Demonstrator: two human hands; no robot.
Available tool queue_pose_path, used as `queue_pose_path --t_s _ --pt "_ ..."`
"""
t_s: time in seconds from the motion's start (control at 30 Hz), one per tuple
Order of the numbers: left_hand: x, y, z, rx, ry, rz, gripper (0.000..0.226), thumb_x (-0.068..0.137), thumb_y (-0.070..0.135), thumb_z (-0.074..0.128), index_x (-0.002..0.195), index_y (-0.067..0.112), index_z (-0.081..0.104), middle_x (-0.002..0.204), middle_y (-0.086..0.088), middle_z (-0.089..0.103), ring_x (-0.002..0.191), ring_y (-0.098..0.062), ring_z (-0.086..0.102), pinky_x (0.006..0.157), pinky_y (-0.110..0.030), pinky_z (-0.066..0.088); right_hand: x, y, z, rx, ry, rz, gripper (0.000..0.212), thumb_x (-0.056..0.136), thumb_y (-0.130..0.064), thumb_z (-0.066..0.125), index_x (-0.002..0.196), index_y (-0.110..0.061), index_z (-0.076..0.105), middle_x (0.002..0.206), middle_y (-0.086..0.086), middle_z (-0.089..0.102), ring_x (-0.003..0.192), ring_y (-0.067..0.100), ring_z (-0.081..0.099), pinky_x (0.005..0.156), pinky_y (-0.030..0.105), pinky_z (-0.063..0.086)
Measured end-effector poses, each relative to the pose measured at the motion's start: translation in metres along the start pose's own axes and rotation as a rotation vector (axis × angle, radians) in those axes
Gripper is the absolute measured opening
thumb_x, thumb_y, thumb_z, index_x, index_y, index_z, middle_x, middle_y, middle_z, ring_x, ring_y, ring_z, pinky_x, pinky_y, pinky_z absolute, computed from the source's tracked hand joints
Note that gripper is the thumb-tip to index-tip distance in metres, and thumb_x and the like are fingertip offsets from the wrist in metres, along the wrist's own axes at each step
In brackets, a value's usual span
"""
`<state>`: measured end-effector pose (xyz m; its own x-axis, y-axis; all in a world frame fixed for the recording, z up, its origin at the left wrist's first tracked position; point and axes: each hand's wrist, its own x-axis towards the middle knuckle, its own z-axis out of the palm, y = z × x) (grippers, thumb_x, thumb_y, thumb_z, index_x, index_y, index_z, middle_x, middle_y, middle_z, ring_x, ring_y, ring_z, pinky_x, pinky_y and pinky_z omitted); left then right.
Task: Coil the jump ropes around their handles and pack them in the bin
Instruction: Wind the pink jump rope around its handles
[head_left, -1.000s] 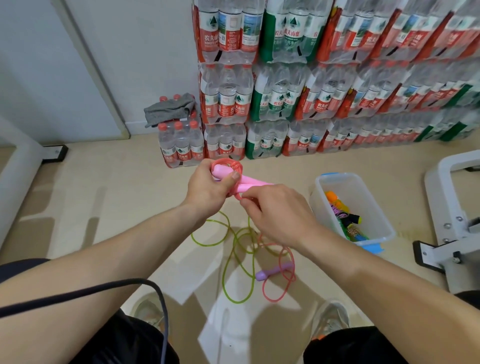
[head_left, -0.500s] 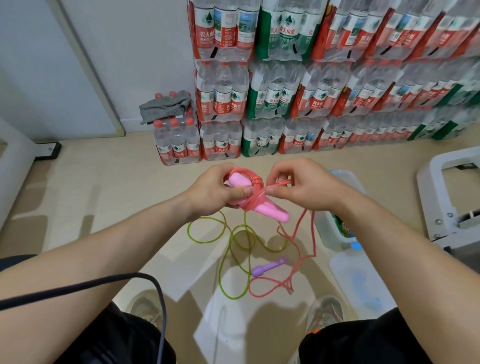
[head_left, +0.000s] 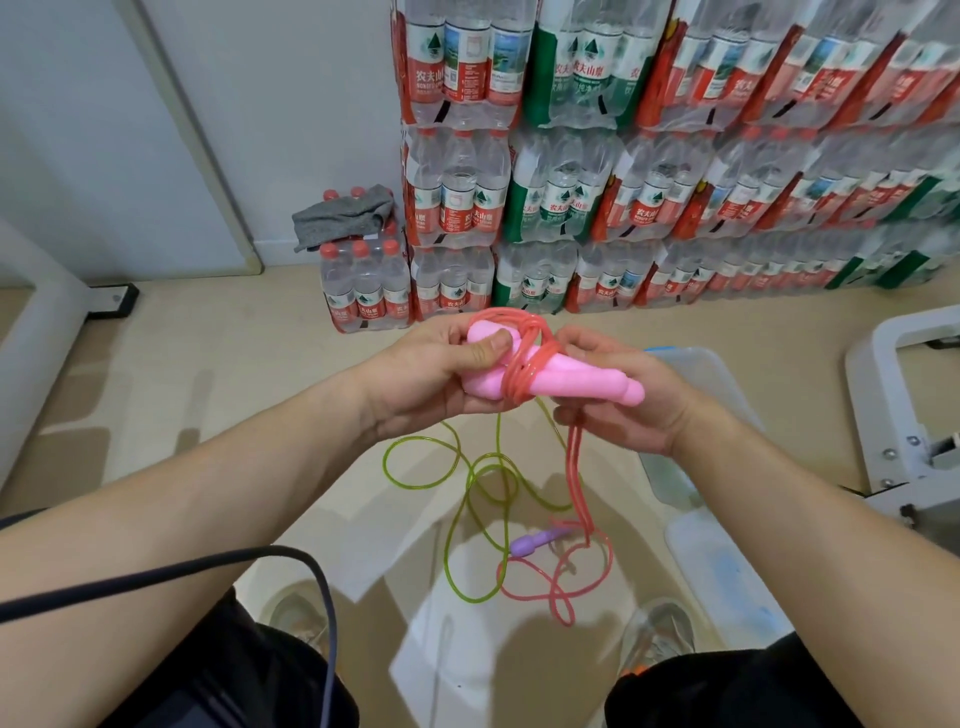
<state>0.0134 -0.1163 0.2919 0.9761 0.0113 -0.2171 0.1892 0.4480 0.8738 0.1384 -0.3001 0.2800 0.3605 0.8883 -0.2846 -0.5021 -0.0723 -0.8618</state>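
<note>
Clutching pink handles (head_left: 563, 383), the left hand (head_left: 428, 382) holds steady while the right hand (head_left: 631, 410), pinching red rope (head_left: 574, 467), has dropped beneath them.

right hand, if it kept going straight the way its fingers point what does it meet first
The right hand points toward the left hand; first in line are the pink handles and the coiled pink rope it touches, then probably the left hand's fingers.

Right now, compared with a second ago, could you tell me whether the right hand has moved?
Yes: the right hand has shifted rightwards, from directly above the purple handle to in front of the bin.
</note>
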Motion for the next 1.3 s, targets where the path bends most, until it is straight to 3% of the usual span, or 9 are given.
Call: queue_pose_path --t_s 0.1,0.23,0.43,0.53,0.6,0.73,0.87,1.1,1.3 --pt "0.002 -0.001 0.001 -0.058 0.108 0.015 0.037 0.085 0.019 0.063 0.12 0.008 0.063 0.104 -0.011 0.07 0.089 -0.023 0.07 0.075 -0.036 0.062 0.006 0.02 0.016 0.062 0.134 0.054 0.01 0.083 -0.022 0.061 0.086 -0.017 0.052 0.063 -0.002 0.046 0.051 0.013 0.043 0.06 0.032 0.04" --pt "0.006 -0.006 0.0 -0.088 0.247 0.044 0.019 0.098 0.013 0.057 0.114 0.009 0.065 0.102 -0.01 0.073 0.088 -0.023 0.071 0.078 -0.039 0.062 0.014 0.042 0.039 0.04 0.31 0.053 0.028 0.105 -0.024 0.039 0.08 -0.017 0.049 0.058 0.001 0.033 0.044 0.015 0.031 0.055 0.029 0.034" --pt "0.015 -0.012 -0.01 0.049 0.509 0.103 0.032 0.097 0.011 0.063 0.126 -0.002 0.057 0.109 -0.018 0.068 0.086 -0.027 0.068 0.075 -0.04 0.063 0.013 0.058 0.044 -0.737 0.424 0.009 0.026 0.103 -0.033 0.043 0.091 -0.026 0.065 0.053 -0.007 0.046 0.051 0.014 0.044 0.059 0.031 0.04" --pt "0.017 -0.016 -0.016 0.223 0.581 0.141 0.035 0.092 0.01 0.07 0.123 0.001 0.057 0.114 -0.02 0.063 0.09 -0.032 0.07 0.072 -0.041 0.063 0.006 0.052 0.048 -1.111 0.379 0.015 0.025 0.098 -0.05 0.046 0.107 -0.034 0.063 0.069 -0.01 0.061 0.069 0.016 0.058 0.068 0.033 0.047" --pt "0.018 -0.02 -0.017 0.342 0.58 0.158 0.034 0.091 0.01 0.072 0.12 0.003 0.057 0.113 -0.019 0.063 0.094 -0.034 0.07 0.072 -0.042 0.063 0.002 0.041 0.048 -1.206 0.338 0.029 0.023 0.093 -0.047 0.054 0.104 -0.03 0.064 0.082 -0.006 0.065 0.076 0.017 0.061 0.07 0.031 0.047" --pt "0.019 -0.022 -0.022 0.536 0.618 0.197 0.03 0.089 0.009 0.074 0.114 0.008 0.058 0.1 -0.009 0.063 0.089 -0.026 0.066 0.072 -0.039 0.063 -0.006 0.021 0.042 -1.508 0.288 0.013 0.014 0.092 -0.032 0.055 0.087 -0.022 0.063 0.072 -0.004 0.056 0.081 0.025 0.054 0.062 0.035 0.035" --pt "0.02 -0.023 -0.018 0.7 0.608 0.235 0.03 0.086 0.011 0.078 0.109 0.012 0.058 0.092 0.001 0.063 0.079 -0.013 0.064 0.062 -0.024 0.059 -0.011 0.007 0.043 -1.655 0.361 -0.164 0.02 0.095 -0.03 0.051 0.091 -0.023 0.069 0.081 0.0 0.067 0.088 0.03 0.06 0.069 0.037 0.045" --pt "0.015 -0.021 -0.002 0.543 0.314 0.11 0.027 0.085 0.003 0.076 0.106 0.015 0.063 0.094 -0.006 0.067 0.081 -0.02 0.068 0.064 -0.033 0.062 -0.015 -0.026 0.024 -1.369 0.281 -0.224 0.007 0.087 -0.023 0.076 0.086 -0.029 0.071 0.077 -0.015 0.069 0.07 -0.001 0.059 0.065 0.022 0.042" --pt "0.008 -0.014 0.003 0.265 -0.011 -0.037 0.032 0.087 0.002 0.067 0.118 0.007 0.064 0.095 -0.01 0.071 0.079 -0.024 0.07 0.066 -0.034 0.061 -0.014 -0.032 -0.004 -0.875 0.137 -0.183 0.027 0.072 -0.024 0.084 0.081 -0.008 0.064 0.067 0.005 0.059 0.059 0.013 0.051 0.057 0.02 0.042"
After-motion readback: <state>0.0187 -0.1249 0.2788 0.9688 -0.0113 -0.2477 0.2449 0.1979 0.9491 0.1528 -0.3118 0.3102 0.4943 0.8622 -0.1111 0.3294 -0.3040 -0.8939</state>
